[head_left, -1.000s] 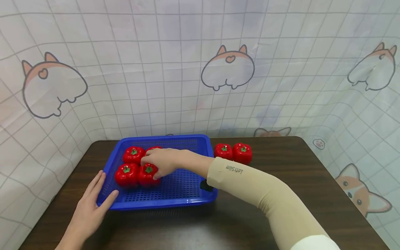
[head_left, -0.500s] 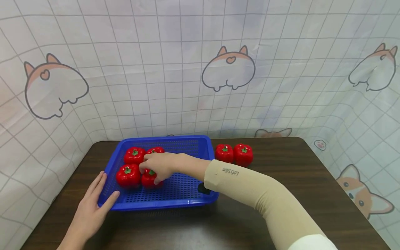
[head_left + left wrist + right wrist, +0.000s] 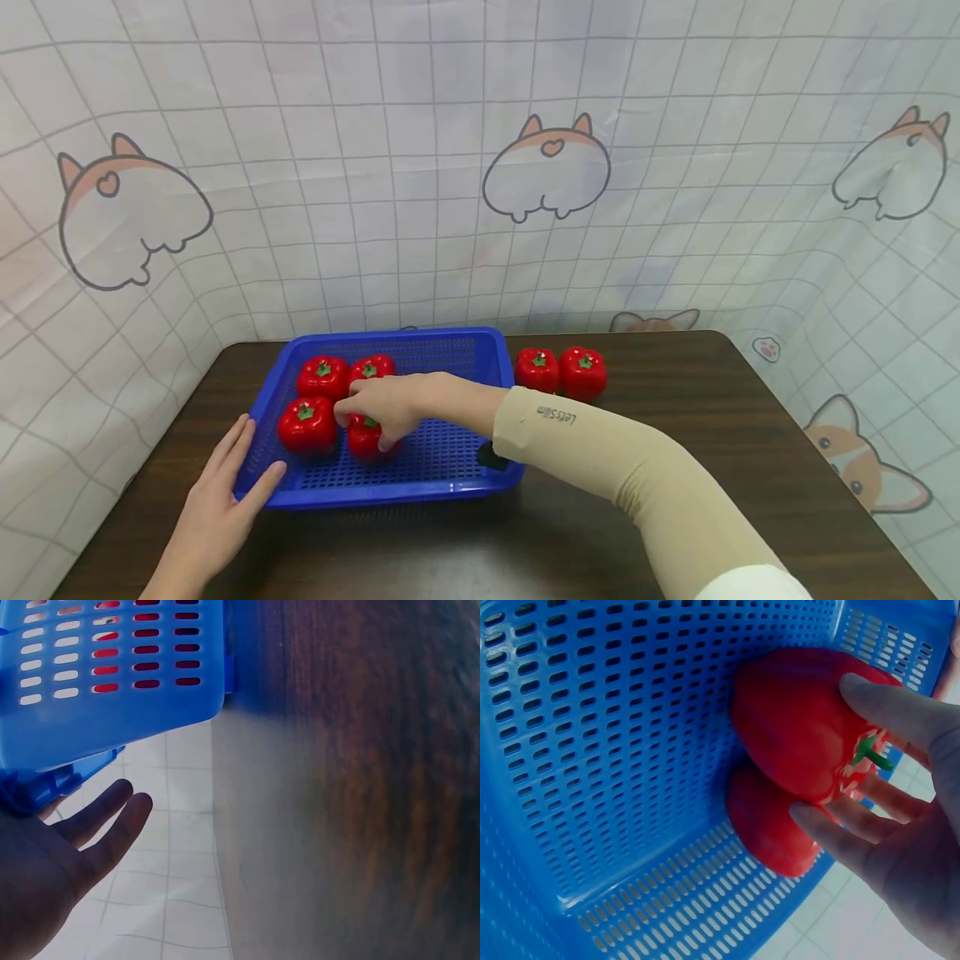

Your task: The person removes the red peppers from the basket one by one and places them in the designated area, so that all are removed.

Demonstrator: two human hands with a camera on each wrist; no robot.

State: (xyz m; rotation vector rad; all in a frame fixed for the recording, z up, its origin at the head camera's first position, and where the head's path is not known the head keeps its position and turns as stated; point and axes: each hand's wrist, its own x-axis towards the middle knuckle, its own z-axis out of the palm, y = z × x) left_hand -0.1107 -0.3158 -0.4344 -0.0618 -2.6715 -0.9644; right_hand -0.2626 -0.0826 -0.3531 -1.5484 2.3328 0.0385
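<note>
A blue perforated plastic basket holds several red bell peppers with green stems. My right hand grips the front-right bell pepper. In the right wrist view, thumb and fingers spread around the top of that pepper, near its stem, with another pepper beside it. A front-left pepper and a back-left pepper sit in the basket, with a back-right pepper partly behind my right hand. My left hand rests at the basket's left front corner, fingers extended along the rim.
Two more red peppers stand side by side on the dark wooden table, right of the basket. A white grid-patterned cloth with cartoon corgis hangs behind and at the sides. A dark band is on the right wrist.
My right hand has shifted the front-right pepper slightly right and towards me, widening the gap to the front-left pepper. My left hand stays at the basket corner.
</note>
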